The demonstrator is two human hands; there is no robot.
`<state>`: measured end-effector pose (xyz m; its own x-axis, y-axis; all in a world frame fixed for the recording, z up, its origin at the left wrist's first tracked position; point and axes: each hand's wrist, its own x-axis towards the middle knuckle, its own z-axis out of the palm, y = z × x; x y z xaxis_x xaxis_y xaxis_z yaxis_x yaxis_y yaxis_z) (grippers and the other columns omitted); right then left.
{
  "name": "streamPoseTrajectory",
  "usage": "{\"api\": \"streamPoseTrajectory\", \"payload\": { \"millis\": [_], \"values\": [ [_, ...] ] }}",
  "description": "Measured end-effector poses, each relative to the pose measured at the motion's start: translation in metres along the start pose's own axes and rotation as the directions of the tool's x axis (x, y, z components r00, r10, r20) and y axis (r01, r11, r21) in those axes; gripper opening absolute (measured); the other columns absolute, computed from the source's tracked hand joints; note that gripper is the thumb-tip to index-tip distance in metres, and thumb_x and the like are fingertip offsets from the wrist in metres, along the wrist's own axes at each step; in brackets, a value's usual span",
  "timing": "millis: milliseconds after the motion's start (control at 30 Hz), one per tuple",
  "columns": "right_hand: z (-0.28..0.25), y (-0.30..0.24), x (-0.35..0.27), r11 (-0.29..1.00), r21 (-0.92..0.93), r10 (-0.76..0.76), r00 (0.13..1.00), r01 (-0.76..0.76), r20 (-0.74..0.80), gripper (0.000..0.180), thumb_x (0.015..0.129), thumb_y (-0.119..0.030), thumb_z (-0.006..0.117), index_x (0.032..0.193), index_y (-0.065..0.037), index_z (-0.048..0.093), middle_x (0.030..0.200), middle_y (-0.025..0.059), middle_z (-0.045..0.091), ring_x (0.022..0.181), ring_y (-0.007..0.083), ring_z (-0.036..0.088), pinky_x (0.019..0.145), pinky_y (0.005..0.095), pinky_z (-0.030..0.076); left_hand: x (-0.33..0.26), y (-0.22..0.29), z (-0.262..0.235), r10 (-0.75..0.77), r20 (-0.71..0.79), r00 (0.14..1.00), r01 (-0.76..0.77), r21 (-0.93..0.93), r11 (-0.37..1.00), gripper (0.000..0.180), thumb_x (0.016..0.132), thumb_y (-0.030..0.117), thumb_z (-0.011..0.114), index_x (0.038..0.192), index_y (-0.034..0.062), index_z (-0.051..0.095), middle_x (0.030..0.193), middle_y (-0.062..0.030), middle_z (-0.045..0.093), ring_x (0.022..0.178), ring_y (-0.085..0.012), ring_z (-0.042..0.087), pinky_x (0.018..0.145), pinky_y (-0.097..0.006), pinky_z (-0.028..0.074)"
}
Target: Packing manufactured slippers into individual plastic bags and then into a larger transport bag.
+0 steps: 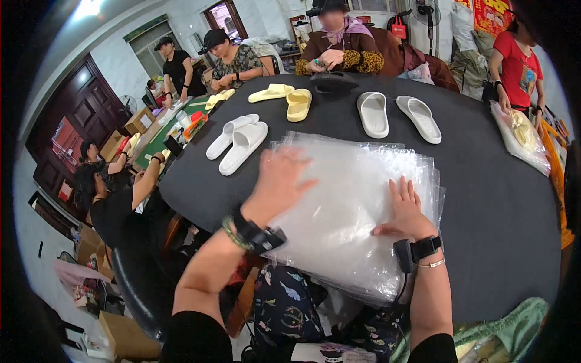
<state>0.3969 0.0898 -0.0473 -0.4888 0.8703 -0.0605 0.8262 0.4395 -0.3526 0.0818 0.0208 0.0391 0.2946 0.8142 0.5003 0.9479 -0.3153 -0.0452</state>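
A stack of clear plastic bags (339, 199) lies on the dark table in front of me, its near edge hanging over my lap. My left hand (279, 181) is over the stack's left side, slightly blurred, thumb apart from the fingers. Flat on the right part of the stack rests my right hand (404, 209), its fingers spread. Beyond the bags are a pair of white slippers (243, 145) at the left and a pair of yellow slippers (298, 106) behind them. Two pale grey slippers (373, 115) stand farther right.
Across the dark table (496, 206), a person (339, 45) handles a dark slipper (333, 83). On the right, someone in a red shirt (517, 66) holds a plastic bag (521, 136) with yellow slippers. Several people work around a green table (196, 106) at the left. A green cloth (514, 327) lies near right.
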Motion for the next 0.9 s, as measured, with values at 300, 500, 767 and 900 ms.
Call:
{"api": "streamPoseTrajectory", "payload": {
  "millis": [300, 500, 767, 900],
  "values": [
    [0.009, 0.006, 0.005, 0.999, 0.029, -0.039, 0.999, 0.04, -0.032, 0.141, 0.048, -0.059, 0.09, 0.155, -0.003, 0.017, 0.159, 0.0309, 0.009, 0.149, 0.0449, 0.002, 0.121, 0.0505, 0.012, -0.014, 0.131, 0.054, 0.079, 0.223, 0.971, -0.013, -0.284, 0.959, 0.057, 0.088, 0.043, 0.065, 0.132, 0.0075, 0.057, 0.143, -0.0179, 0.049, 0.135, -0.0377, 0.04, 0.11, -0.065, 0.023],
    [0.004, 0.004, 0.003, 1.0, 0.025, -0.011, 1.0, 0.012, -0.015, 0.141, 0.048, -0.058, 0.09, 0.155, -0.003, 0.017, 0.16, 0.0304, 0.008, 0.15, 0.0441, 0.001, 0.12, 0.0512, 0.012, -0.03, 0.126, 0.09, -0.041, 0.326, 0.944, 0.119, -0.223, 0.967, 0.061, 0.089, 0.044, 0.064, 0.137, 0.008, 0.053, 0.149, -0.0187, 0.042, 0.14, -0.0396, 0.034, 0.11, -0.068, 0.022],
    [0.007, 0.005, 0.009, 0.999, 0.038, -0.026, 1.0, 0.026, -0.005, 0.145, 0.046, -0.061, 0.09, 0.156, -0.004, 0.014, 0.16, 0.0296, 0.007, 0.149, 0.0448, 0.002, 0.12, 0.0522, 0.013, -0.033, 0.124, 0.09, -0.053, 0.325, 0.944, 0.144, -0.264, 0.954, 0.061, 0.091, 0.043, 0.061, 0.138, 0.0049, 0.051, 0.15, -0.0206, 0.04, 0.142, -0.0413, 0.031, 0.111, -0.068, 0.02],
    [0.009, 0.008, 0.011, 1.0, 0.015, -0.023, 1.0, 0.023, 0.008, 0.146, 0.045, -0.061, 0.089, 0.156, -0.003, 0.014, 0.16, 0.0299, 0.007, 0.149, 0.0454, 0.002, 0.12, 0.052, 0.013, -0.035, 0.123, 0.09, -0.048, 0.322, 0.945, 0.147, -0.289, 0.946, 0.06, 0.093, 0.044, 0.058, 0.138, 0.0035, 0.051, 0.15, -0.0213, 0.039, 0.142, -0.0428, 0.03, 0.111, -0.068, 0.02]
  ]
}}
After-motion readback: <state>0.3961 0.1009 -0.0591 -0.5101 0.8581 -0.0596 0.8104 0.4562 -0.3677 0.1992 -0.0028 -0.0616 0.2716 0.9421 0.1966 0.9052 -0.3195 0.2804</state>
